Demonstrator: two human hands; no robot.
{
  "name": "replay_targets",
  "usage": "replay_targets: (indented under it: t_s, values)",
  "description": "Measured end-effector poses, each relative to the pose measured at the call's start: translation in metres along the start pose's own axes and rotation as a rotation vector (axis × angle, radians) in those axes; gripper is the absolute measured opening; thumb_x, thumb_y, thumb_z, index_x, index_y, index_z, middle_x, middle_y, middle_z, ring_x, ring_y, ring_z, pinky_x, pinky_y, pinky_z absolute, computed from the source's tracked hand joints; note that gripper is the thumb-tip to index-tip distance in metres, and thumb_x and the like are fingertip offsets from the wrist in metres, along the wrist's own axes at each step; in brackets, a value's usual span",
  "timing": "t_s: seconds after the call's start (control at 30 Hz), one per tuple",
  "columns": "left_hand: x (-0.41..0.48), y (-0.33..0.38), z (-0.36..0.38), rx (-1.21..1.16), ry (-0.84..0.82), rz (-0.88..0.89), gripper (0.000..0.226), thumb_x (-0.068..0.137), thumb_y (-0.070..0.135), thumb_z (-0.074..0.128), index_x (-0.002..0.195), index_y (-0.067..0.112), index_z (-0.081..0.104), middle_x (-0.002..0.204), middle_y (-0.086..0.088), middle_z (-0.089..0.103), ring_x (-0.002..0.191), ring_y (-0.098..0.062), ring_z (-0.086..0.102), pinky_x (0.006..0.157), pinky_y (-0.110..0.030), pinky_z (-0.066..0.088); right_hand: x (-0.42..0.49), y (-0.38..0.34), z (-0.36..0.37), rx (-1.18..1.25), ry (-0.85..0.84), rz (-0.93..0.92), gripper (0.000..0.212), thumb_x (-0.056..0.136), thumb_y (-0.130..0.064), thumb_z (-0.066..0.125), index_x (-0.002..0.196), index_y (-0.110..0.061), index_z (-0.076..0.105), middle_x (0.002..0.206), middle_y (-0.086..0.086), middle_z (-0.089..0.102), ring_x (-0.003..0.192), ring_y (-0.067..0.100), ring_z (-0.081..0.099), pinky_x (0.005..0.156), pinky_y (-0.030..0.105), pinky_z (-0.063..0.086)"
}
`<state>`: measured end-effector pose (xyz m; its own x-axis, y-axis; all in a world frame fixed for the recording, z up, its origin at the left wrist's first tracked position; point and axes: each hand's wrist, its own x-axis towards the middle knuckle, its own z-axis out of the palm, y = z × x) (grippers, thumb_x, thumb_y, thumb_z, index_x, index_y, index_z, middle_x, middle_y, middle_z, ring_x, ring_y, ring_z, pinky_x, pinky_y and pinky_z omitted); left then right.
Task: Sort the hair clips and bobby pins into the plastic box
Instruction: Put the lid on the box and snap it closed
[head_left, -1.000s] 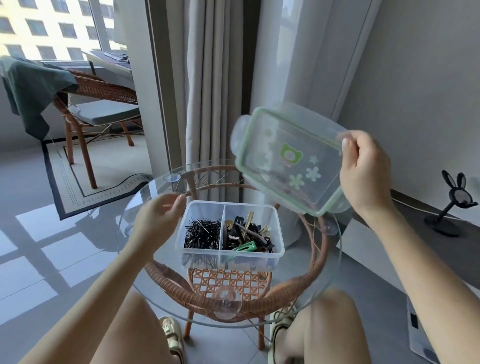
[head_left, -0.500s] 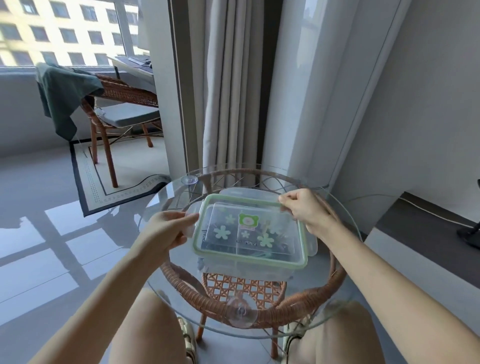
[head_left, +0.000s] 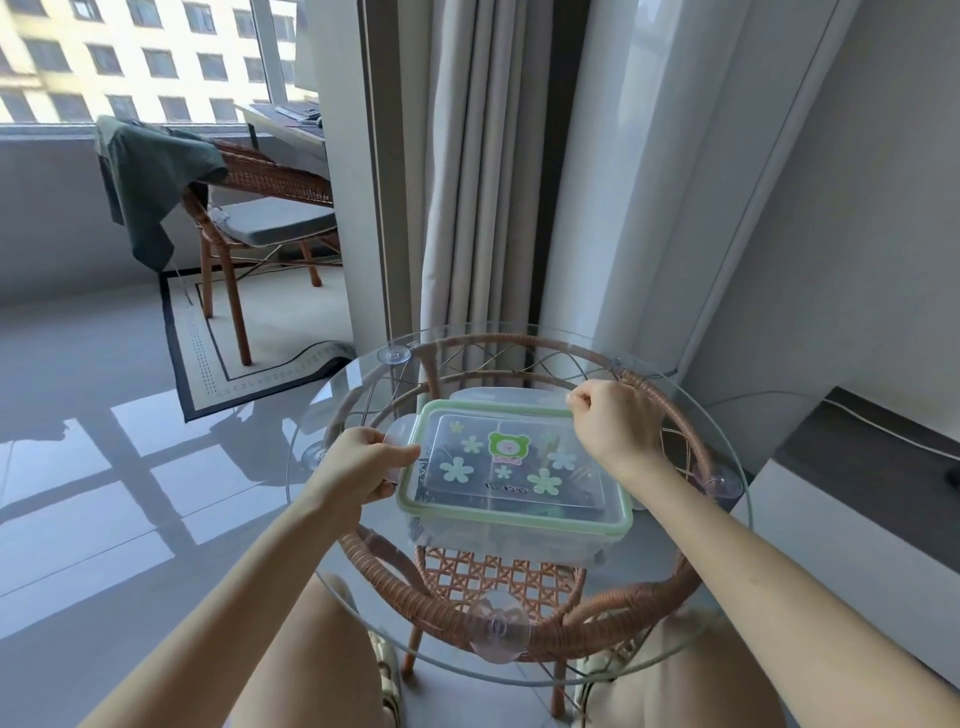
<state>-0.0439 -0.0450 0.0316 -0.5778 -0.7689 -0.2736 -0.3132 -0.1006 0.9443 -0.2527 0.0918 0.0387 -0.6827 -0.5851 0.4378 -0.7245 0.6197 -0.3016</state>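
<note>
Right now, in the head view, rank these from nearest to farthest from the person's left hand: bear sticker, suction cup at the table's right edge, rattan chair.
From the left hand, gripping the lid's side tab:
1. Bear sticker, on the lid beside it.
2. Suction cup, at the table's right edge.
3. Rattan chair, across the room, far left.

Your left hand (head_left: 363, 466) gripped the lid (head_left: 470, 500) by its left flap; your right hand (head_left: 615, 430) pinched its far flap, atop the plastic box (head_left: 519, 541).
</note>
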Motion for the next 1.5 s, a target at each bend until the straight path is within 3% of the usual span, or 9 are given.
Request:
replay_targets:
  t_s: [0.27, 0.5, 0.77, 0.87, 1.0, 1.17, 1.27, 1.37, 1.5]
  values:
    - [0.002, -0.001, 0.002, 0.037, 0.009, 0.029, 0.013, 0.081, 0.010, 0.065, 0.076, 0.003, 0.056, 0.076, -0.016, 0.051, 0.070, -0.023, 0.045, 0.055, -0.027, 0.038, -0.011, 0.001, -0.012, -0.126, 0.121, -0.199, 0.023, 0.090, -0.015, 0.051, 0.084, -0.005, 0.071, 0.092, 0.005, 0.071, 0.089, 0.030, 0.056, 0.060, 0.029, 0.037]
    - [0.003, -0.006, 0.005, 0.031, 0.055, 0.071, 0.017, 0.082, 0.011, 0.063, 0.067, 0.005, 0.060, 0.072, -0.013, 0.061, 0.065, -0.023, 0.055, 0.059, -0.028, 0.045, -0.054, 0.028, -0.023, 0.196, -0.132, 0.134, 0.041, 0.092, -0.039, 0.049, 0.125, -0.015, 0.055, 0.118, 0.008, 0.066, 0.107, 0.028, 0.061, 0.085, 0.035, 0.048]
    - [0.009, -0.011, 0.005, -0.025, 0.042, 0.063, 0.017, 0.082, 0.012, 0.064, 0.069, 0.004, 0.056, 0.073, -0.016, 0.056, 0.068, -0.023, 0.049, 0.058, -0.029, 0.042, -0.053, 0.026, -0.015, 0.302, -0.132, 0.187, 0.038, 0.093, -0.026, 0.050, 0.127, -0.010, 0.055, 0.129, 0.008, 0.060, 0.120, 0.025, 0.054, 0.098, 0.036, 0.043]
    - [0.011, -0.013, 0.005, 0.117, 0.156, 0.108, 0.026, 0.078, 0.022, 0.069, 0.084, 0.009, 0.047, 0.085, -0.011, 0.056, 0.074, -0.025, 0.053, 0.064, -0.031, 0.043, -0.055, 0.026, -0.015, 0.227, -0.115, 0.172, 0.038, 0.094, -0.033, 0.046, 0.127, -0.016, 0.054, 0.126, 0.006, 0.062, 0.113, 0.027, 0.057, 0.088, 0.034, 0.047]
    - [0.003, -0.024, 0.006, 0.738, 0.415, 0.447, 0.032, 0.085, 0.042, 0.051, 0.082, 0.012, 0.042, 0.081, -0.006, 0.049, 0.074, -0.025, 0.048, 0.063, -0.033, 0.035, -0.057, 0.024, -0.018, -0.173, -0.037, 0.149, 0.046, 0.092, -0.049, 0.038, 0.108, -0.010, 0.056, 0.099, 0.010, 0.069, 0.086, 0.029, 0.064, 0.058, 0.026, 0.038]
    - [0.008, -0.019, 0.002, 1.091, 0.082, 0.453, 0.057, 0.096, 0.041, 0.017, 0.060, 0.008, 0.047, 0.060, -0.007, 0.049, 0.058, -0.020, 0.050, 0.053, -0.026, 0.037, -0.051, 0.012, -0.023, -0.496, -0.192, 0.010, 0.060, 0.097, -0.044, 0.024, 0.083, -0.005, 0.066, 0.066, 0.009, 0.059, 0.058, 0.024, 0.049, 0.042, 0.021, 0.024]
    - [0.017, -0.015, -0.001, 1.100, -0.038, 0.430, 0.057, 0.097, 0.039, 0.015, 0.061, 0.007, 0.047, 0.063, -0.009, 0.048, 0.062, -0.022, 0.051, 0.057, -0.027, 0.037, -0.042, 0.016, -0.022, -0.368, -0.323, 0.016, 0.057, 0.099, -0.040, 0.022, 0.076, -0.004, 0.060, 0.076, 0.012, 0.065, 0.065, 0.028, 0.055, 0.048, 0.026, 0.032]
    - [0.023, -0.015, -0.003, 1.076, -0.114, 0.383, 0.053, 0.097, 0.037, 0.016, 0.063, 0.008, 0.044, 0.066, -0.009, 0.045, 0.061, -0.020, 0.045, 0.055, -0.026, 0.036, -0.031, 0.024, -0.030, -0.044, -0.541, 0.168, 0.054, 0.098, -0.044, 0.031, 0.054, -0.013, 0.041, 0.053, 0.001, 0.047, 0.050, 0.018, 0.046, 0.049, 0.027, 0.031]
    - [0.027, -0.011, -0.004, 1.018, -0.163, 0.335, 0.048, 0.097, 0.034, 0.019, 0.065, 0.008, 0.044, 0.064, -0.005, 0.043, 0.057, -0.013, 0.039, 0.053, -0.022, 0.032, -0.021, 0.035, -0.036, 0.441, -0.831, 0.440, 0.056, 0.096, -0.046, 0.038, 0.076, 0.000, 0.063, 0.053, -0.001, 0.050, 0.033, 0.005, 0.038, 0.035, 0.017, 0.031]
